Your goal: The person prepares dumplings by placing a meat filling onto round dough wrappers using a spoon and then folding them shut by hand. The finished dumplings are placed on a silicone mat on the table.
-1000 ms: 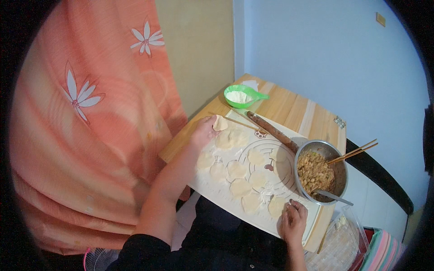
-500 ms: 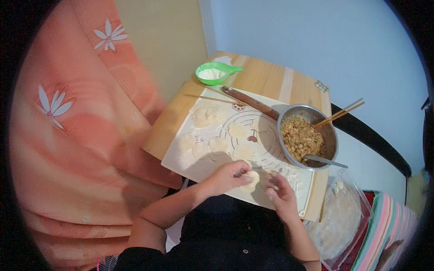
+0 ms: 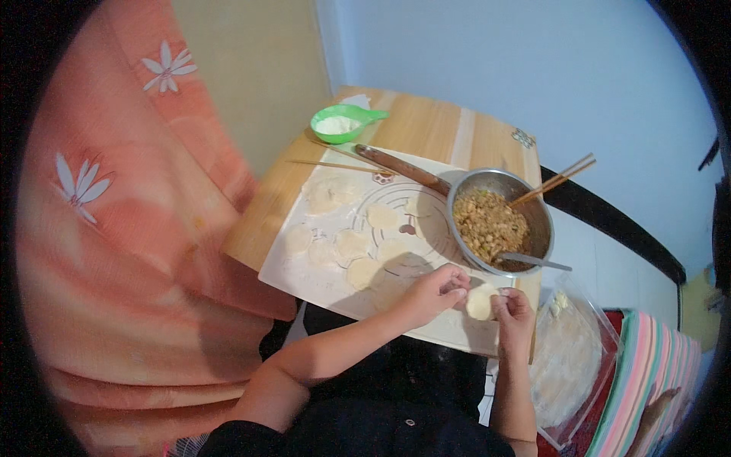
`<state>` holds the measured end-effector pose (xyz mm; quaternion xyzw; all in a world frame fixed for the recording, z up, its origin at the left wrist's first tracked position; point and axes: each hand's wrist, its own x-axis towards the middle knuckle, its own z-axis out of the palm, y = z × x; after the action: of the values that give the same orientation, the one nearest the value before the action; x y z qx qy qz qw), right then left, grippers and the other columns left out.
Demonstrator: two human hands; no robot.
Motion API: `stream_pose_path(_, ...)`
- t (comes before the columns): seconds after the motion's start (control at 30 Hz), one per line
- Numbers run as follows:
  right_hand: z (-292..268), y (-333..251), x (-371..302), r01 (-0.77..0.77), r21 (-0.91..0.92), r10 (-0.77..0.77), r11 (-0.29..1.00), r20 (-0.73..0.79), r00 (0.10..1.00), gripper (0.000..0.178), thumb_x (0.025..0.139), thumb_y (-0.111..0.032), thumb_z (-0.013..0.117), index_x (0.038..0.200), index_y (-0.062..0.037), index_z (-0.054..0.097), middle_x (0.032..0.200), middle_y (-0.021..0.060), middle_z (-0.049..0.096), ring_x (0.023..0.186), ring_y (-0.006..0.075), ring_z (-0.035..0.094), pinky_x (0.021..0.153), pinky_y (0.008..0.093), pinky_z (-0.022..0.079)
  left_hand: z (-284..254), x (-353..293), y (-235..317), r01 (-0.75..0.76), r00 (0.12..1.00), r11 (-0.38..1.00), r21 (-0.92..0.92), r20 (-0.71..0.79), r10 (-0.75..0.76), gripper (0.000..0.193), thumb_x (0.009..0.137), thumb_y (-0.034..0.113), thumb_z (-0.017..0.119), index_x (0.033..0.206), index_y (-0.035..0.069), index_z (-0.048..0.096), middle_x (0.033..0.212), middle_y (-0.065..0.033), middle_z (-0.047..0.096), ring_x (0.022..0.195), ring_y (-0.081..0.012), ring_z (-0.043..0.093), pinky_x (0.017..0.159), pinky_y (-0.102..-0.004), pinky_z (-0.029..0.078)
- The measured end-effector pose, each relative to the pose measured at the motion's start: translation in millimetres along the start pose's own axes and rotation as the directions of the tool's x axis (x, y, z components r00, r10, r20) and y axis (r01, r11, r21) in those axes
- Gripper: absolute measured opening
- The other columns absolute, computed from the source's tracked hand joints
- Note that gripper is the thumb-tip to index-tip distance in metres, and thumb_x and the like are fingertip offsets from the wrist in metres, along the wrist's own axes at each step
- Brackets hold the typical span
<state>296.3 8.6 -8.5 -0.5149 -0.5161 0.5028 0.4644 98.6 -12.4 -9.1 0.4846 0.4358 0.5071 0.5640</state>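
Over the near right part of the white dough mat (image 3: 304, 270), a round, pale dough wrapper (image 3: 481, 302) is held up between my hands. My right hand (image 3: 515, 311) pinches its right edge between thumb and fingers. At the opposite edge, my left hand (image 3: 438, 294) has its thumb and fingers drawn together on the rim; the exact contact is hard to see. Several other wrappers lie on the floured mat, among them one flat wrapper (image 3: 365, 274) left of my left hand. Just beyond my hands stands a metal bowl (image 3: 547, 228) of chopped filling (image 3: 491, 225), with chopsticks (image 3: 556, 181) and a metal-handled utensil (image 3: 537, 262) in it.
A rolling pin (image 3: 403, 169) lies against the bowl's left side. On the wooden table's (image 3: 426, 114) far left sits a green scoop of flour (image 3: 336, 123), near loose chopsticks (image 3: 324, 164). An orange curtain (image 3: 152, 251) hangs at left. Low at right are a clear plastic container (image 3: 567, 365) and a striped cloth (image 3: 647, 381).
The wrapper has moved right, from my left hand to between both hands, and my right hand now grips it. A wrapper left of my left hand has come into sight. The view has shifted slightly.
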Motion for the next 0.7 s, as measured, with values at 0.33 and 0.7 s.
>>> stream_pose_path(0.33,-28.6,19.3,-4.3,0.439,-0.786,-0.507,0.435,0.189,0.841,0.045,0.080,-0.009,0.060,0.122,-0.0001,0.048,0.125,0.0214,0.048,0.118,0.0388,0.043,0.101,0.0453,0.034,-188.8,28.6,14.5,0.246,0.793,0.489,0.837,-0.464,0.395,0.021,0.085,0.013,0.053,0.102,0.011,0.064,0.099,-0.0127,0.063,0.091,-0.0316,0.060,0.079,-0.0397,0.048)
stream_pose_path(0.7,-18.9,33.0,-9.9,0.417,-0.717,-0.483,0.558,0.128,0.866,0.041,0.082,-0.007,0.058,0.122,-0.0005,0.049,0.129,0.0222,0.043,0.120,0.0379,0.040,0.102,0.0439,0.032,-272.8,32.7,1.6,0.135,0.864,0.131,0.982,-0.182,0.470,0.016,0.082,0.018,0.055,0.078,0.004,0.061,0.084,-0.0157,0.060,0.080,-0.0318,0.056,0.070,-0.0447,0.042)
